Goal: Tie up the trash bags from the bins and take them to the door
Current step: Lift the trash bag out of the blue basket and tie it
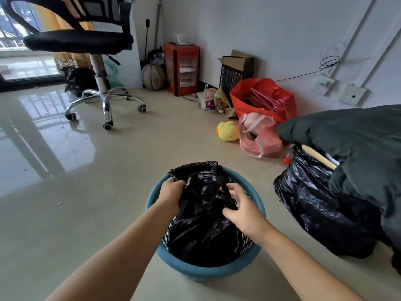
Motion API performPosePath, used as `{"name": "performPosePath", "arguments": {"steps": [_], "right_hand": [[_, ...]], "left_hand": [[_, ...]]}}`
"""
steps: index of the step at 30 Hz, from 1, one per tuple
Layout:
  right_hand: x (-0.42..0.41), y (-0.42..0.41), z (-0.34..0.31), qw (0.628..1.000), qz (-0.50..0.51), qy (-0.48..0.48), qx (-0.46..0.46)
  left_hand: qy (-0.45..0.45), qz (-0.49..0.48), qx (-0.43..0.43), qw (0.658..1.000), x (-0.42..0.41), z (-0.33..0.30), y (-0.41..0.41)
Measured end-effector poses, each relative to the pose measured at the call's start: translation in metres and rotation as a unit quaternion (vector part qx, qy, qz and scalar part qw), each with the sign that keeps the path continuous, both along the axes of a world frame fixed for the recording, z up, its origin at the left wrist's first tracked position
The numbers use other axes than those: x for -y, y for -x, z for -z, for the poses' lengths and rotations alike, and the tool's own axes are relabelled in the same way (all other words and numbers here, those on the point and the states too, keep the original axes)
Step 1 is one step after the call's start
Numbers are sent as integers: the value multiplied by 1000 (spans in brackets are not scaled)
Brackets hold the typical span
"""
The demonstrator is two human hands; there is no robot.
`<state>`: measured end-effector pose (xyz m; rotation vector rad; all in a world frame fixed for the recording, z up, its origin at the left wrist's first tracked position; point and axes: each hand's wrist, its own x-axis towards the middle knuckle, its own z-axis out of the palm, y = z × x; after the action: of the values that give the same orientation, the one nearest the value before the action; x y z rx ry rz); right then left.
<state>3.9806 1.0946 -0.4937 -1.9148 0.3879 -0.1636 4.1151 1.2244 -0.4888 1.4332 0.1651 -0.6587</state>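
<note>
bag (201,224): we see it, black, sitting in the blue bin (208,271) on the floor | left hand (171,193): our grip is clamped on the bag's gathered top | right hand (243,208): fingers curled, pinching the plastic beside it | second bag (314,205): black, on the floor right of the bin

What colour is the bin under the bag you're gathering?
Teal blue bin, lined with a black trash bag; clearest in the head view.
</note>
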Motion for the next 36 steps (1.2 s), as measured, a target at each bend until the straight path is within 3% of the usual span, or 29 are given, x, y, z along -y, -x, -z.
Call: {"name": "performPosePath", "arguments": {"steps": [2,4,6,8,9,11,14,17,19,22,24,27,29,31,33,36], "right_hand": [[13,-1,5,989,94,-115,-23],[28,-5,8,958,181,-219,-28],[34,-15,8,926,228,-297,-41],[22,-27,5,914,227,-333,-52],[12,-33,2,920,201,-333,-52],[-10,-38,-6,945,87,-311,-60],[-22,-32,-18,973,-84,-203,-73],[-10,-24,-18,980,-171,-44,-92],[-8,-21,-16,981,-166,39,-89],[-6,-18,-16,976,-127,148,-100],[-6,-17,-15,967,-154,176,-100],[-8,-16,-15,956,-205,196,-78],[-7,-18,-7,933,-178,311,-18],[-3,-20,2,907,-102,407,35],[0,-21,5,929,-48,365,50],[-2,-23,0,983,-116,138,-18]], "left_hand": [[-14,6,41,999,6,6,-5],[-97,55,179,977,8,3,-1],[-164,156,317,921,9,-2,14],[-209,271,370,863,11,-1,33],[-214,301,371,852,12,1,40],[-216,303,352,859,10,0,45],[-129,300,281,902,1,-7,34],[-16,285,98,954,-14,-15,20],[-22,259,124,958,-15,-17,9],[-71,163,260,949,-9,-20,-6],[-141,167,332,918,-9,-13,-8],[-194,312,263,892,-10,4,2],[-171,370,221,886,-11,9,11],[-190,363,275,870,-11,6,14],[-162,341,276,884,-10,-1,18],[-87,324,185,924,-10,-16,28]]}}
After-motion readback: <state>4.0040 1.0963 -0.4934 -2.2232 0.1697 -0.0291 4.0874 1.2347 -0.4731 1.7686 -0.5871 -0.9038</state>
